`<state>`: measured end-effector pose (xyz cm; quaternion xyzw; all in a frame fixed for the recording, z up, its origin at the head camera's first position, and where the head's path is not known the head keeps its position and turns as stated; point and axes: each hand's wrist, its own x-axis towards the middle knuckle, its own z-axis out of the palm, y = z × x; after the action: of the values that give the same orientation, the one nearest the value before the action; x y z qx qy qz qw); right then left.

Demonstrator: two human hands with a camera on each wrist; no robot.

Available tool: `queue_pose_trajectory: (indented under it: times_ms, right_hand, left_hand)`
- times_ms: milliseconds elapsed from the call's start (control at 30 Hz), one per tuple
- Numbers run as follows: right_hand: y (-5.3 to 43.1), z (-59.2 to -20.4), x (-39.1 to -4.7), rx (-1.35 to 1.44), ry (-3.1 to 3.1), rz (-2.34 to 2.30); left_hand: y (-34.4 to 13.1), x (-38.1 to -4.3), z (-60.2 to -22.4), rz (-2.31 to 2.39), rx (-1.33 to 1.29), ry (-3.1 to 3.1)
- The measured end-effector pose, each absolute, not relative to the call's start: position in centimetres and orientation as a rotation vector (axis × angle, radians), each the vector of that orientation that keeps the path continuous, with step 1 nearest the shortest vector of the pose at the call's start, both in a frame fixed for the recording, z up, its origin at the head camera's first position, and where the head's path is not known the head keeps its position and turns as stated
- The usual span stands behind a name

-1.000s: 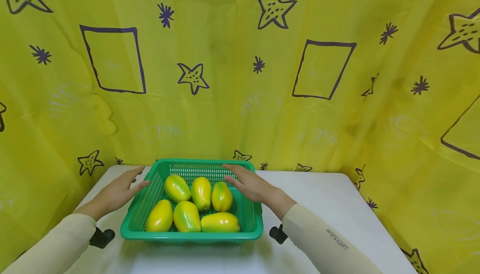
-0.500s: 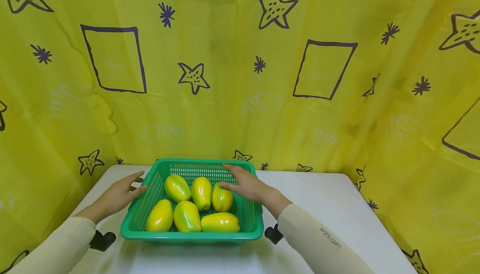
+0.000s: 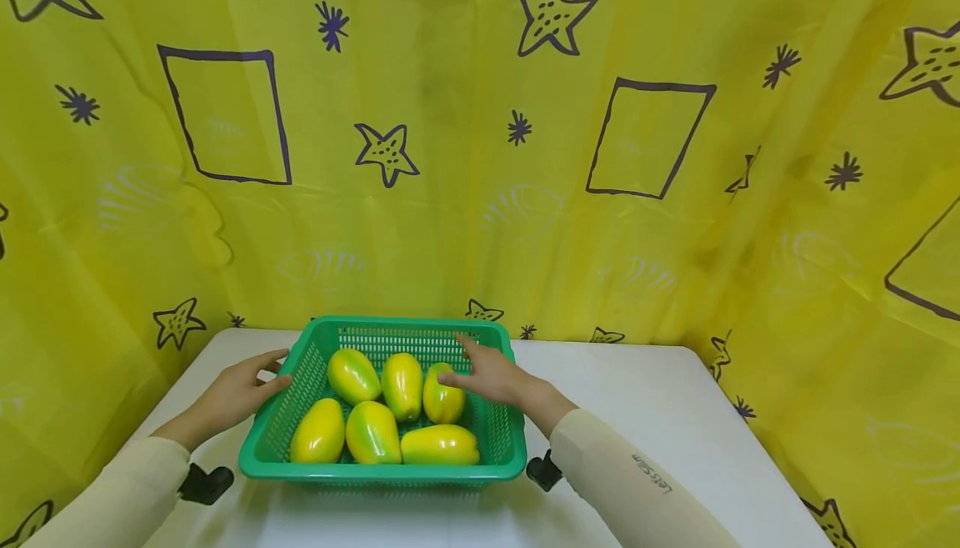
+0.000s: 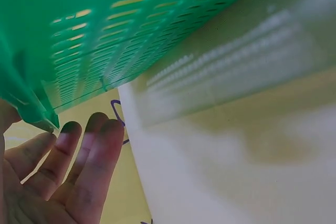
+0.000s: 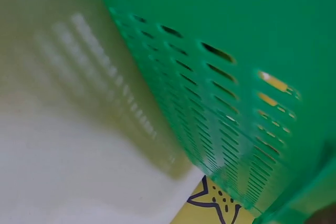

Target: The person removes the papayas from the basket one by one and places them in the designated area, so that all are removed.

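Note:
A green plastic basket (image 3: 382, 472) with slotted sides stands on the table, holding several glossy yellow-green mangoes (image 3: 352, 377). At its left rim is my left hand (image 3: 236, 391), thumb toward the front and fingers spread. The left wrist view has the extended fingers (image 4: 100, 156) outside the basket wall, just below the rim, with the thumb at the other side of the rim. My right hand (image 3: 498, 373) is over the right rim, its thumb overlapping one mango in the head view. In the right wrist view the basket's wall (image 5: 220, 3) hides nearly all of that hand.
The white table (image 3: 615, 414) extends right of the basket. Behind and along both sides hangs a yellow curtain (image 3: 450, 231) with dark stars and squares; the basket's back rim is close to it. A black wrist mount (image 3: 205, 484) sits under the left sleeve, another (image 3: 544, 471) under the right.
Both hands have come down a little toward the basket's side rims, the right thumb dropping lower in front of a mango. The basket and mangoes keep their places.

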<state>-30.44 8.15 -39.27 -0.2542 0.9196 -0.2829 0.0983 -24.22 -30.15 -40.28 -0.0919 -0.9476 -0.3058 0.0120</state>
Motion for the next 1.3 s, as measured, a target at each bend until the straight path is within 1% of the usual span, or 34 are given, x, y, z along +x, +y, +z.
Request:
queue_pose_trajectory:
  times_ms: [300,667,1000,1300]
  right_hand:
    - [7.2,-40.1,-30.4,-0.712,2.711,-0.839]
    - [6.4,-40.9,-30.1,-0.569,2.727,-0.969]
    - [5.7,-41.6,-29.8,-0.555,2.737,-0.966]
    - [5.2,-42.7,-29.8,-0.560,2.743,-0.972]
  left_hand:
    - [-30.3,-24.3,-40.6,-1.010,-0.228,-2.950]
    - [-30.2,-24.3,-40.7,-1.024,-0.204,-2.941]
    - [-30.3,-24.2,-41.0,-1.197,-0.144,-2.929]
    - [-30.6,-24.3,-41.5,-1.333,-0.144,-2.894]
